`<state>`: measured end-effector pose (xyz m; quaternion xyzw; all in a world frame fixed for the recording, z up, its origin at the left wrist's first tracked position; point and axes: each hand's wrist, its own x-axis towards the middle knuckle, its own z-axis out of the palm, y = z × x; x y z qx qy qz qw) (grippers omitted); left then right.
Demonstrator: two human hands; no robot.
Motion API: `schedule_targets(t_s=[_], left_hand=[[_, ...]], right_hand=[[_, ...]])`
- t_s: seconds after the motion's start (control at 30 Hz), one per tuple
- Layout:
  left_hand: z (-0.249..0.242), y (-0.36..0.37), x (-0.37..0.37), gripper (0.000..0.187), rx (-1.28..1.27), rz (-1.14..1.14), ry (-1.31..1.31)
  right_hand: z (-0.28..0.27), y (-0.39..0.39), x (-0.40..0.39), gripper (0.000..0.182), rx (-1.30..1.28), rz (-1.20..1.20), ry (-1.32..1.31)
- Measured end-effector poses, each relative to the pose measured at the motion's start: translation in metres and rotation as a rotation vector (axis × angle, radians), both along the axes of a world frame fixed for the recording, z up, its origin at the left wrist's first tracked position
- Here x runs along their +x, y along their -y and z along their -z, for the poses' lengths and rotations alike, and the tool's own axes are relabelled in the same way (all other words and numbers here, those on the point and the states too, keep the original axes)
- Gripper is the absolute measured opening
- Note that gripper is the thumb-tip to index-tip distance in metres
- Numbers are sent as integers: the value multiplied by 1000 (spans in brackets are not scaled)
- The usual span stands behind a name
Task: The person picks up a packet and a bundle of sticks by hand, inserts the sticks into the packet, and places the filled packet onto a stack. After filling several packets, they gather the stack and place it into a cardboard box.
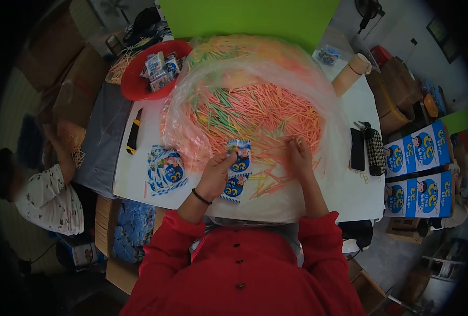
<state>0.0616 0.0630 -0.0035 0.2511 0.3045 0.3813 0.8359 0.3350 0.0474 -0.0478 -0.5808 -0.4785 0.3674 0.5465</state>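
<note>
My left hand (pixel 213 177) is closed on a blue and white printed packet (pixel 239 156), pinching its left side with the thumb on top. Just below it, another such packet (pixel 234 188) lies on the white table. My right hand (pixel 299 158) is at the near edge of a heap of thin pink, green and yellow sticks (pixel 265 111). Its fingers are drawn together, and what they may hold is too small to make out. A large clear plastic bag (pixel 178 118) surrounds the heap. Left of my left hand sits a pile of similar packets (pixel 166 169).
A red bowl (pixel 134 79) with packets stands back left, above a yellow-black utility knife (pixel 133 138). At right are a phone (pixel 357 149), a checked pouch (pixel 373 150) and printed boxes (pixel 417 195). Another person (pixel 49 197) sits at left. A green panel (pixel 250 18) rises behind.
</note>
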Motion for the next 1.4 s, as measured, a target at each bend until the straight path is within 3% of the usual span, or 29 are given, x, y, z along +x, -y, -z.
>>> schedule_targets(t_s=[0.03, 0.1, 0.13, 0.2, 0.27, 0.33, 0.53, 0.6, 0.63, 0.73, 0.8, 0.83, 0.9, 0.93, 1.0, 1.1, 1.17, 1.23, 1.3, 1.33, 1.4], left_hand=[[-2, 2, 1, 22, 0, -7, -4], [-4, 8, 1, 16, 91, 6, -113], [-3, 8, 0, 13, 110, 16, -150], [-15, 11, 2, 14, 195, 33, -215], [-16, 12, 5, 15, 283, 69, -269], [-12, 11, 10, 17, 525, 48, -338], [-12, 15, 8, 19, 534, 58, -351], [-14, 19, 8, 18, 544, 68, -366], [-15, 19, 7, 18, 551, 78, -382], [-13, 19, 6, 18, 639, 97, -429], [-18, 21, 7, 18, 670, 97, -394], [-20, 22, 8, 18, 707, 99, -358], [-17, 19, 8, 18, 693, 96, -343], [-17, 18, 8, 18, 683, 94, -329], [-16, 18, 6, 18, 720, 95, -362], [-10, 17, 3, 17, 753, 84, -402], [-4, 15, 1, 16, 758, 68, -404], [-6, 15, -5, 14, 609, 28, -431], [-2, 14, -7, 14, 620, -24, -424], [-1, 14, -7, 14, 631, -73, -417], [-8, 16, -7, 14, 618, -65, -399]], right_hand=[[-12, 1, -5, 16, 0, -7, -4], [-44, 10, -14, 17, -8, -5, -339], [-61, 13, -24, 17, -12, -19, -348], [-90, 20, -49, 18, 127, -116, -684], [-105, 24, -64, 18, 147, -167, -636], [-106, 26, -73, 19, 170, -214, -580], [-113, 21, -93, 13, 179, -371, -459], [-94, 16, -90, 13, 323, -380, -95], [-91, 17, -89, 13, 323, -382, -94], [-88, 23, -89, 16, 193, -335, -275], [-89, 24, -86, 18, -14, -328, -579], [-93, 25, -86, 18, -17, -328, -578], [-106, 22, -86, 20, -47, -333, -928], [-109, 23, -87, 20, -46, -333, -927], [-113, 24, -91, 22, -31, -266, -682], [-113, 24, -94, 19, 13, -246, -664], [-107, 18, -89, 16, 107, -233, -788], [-95, 7, -77, 13, 204, -220, -909], [-73, -4, -55, 6, 313, -102, -49], [-49, -6, -45, 6, 316, -97, -46], [-1, -13, -27, 7, 147, -131, 280]])
